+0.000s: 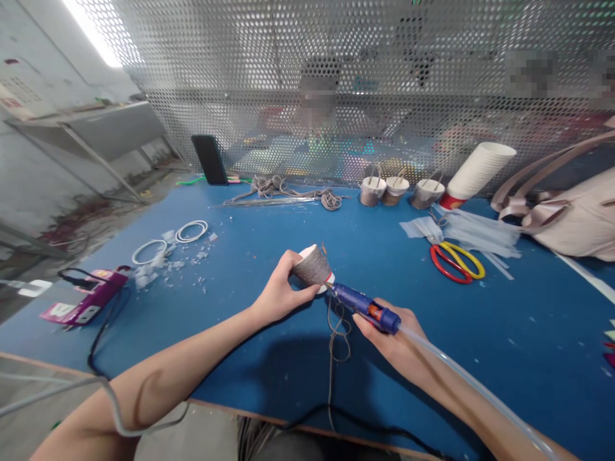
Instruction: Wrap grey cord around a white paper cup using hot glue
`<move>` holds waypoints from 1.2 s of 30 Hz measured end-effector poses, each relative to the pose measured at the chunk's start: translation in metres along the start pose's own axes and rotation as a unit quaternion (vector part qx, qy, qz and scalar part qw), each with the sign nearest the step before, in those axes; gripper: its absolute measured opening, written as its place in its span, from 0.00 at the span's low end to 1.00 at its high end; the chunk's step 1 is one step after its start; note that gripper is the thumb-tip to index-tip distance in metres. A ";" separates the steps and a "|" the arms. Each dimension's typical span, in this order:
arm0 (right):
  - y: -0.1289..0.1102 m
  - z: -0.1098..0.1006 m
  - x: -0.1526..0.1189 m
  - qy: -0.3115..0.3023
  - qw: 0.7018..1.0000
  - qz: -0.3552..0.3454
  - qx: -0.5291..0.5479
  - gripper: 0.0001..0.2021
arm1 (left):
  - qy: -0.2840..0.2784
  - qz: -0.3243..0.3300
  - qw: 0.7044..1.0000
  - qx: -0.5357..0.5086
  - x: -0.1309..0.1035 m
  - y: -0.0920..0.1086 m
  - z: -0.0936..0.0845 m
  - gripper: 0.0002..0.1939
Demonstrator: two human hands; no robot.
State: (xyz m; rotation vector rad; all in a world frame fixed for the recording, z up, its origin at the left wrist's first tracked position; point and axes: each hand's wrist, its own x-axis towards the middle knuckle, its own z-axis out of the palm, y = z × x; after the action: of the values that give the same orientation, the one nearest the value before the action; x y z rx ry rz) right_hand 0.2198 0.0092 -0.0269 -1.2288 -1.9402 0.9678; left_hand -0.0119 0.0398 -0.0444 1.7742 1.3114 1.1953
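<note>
Three cord-wrapped cups (373,194) with looped handles stand at the far right, looking complete. A fourth cup (313,267), near the middle, seems mostly covered, lacking a handle, its red-and-white strip bare; the left hand (280,289) grips it, while the right hand (402,337) holds a glue gun (354,298) against its edge, loose cord (331,362) trailing.

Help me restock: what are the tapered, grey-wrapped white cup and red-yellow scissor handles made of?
The cup looks like matte paper, from its pale rim; its ridged wrap, dull cord. The handles are probably smooth plastic, given their solid colours.
</note>
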 end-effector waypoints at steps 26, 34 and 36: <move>-0.010 -0.016 0.003 0.014 0.996 0.084 0.020 0.15 | -0.036 0.024 0.997 -0.057 0.003 0.000 -0.006 0.14; -0.009 -0.017 0.002 -0.008 0.997 0.070 0.025 0.14 | -0.048 0.031 0.996 -0.069 0.003 -0.004 -0.008 0.14; -0.005 -0.018 0.002 -0.014 0.996 0.087 0.010 0.17 | -0.052 0.034 0.995 -0.076 0.003 -0.005 -0.009 0.15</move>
State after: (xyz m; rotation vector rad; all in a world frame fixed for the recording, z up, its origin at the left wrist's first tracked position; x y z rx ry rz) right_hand 0.2316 0.0136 -0.0135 -1.3967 -1.8628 1.0951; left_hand -0.0217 0.0439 -0.0439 1.7571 1.0788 1.1890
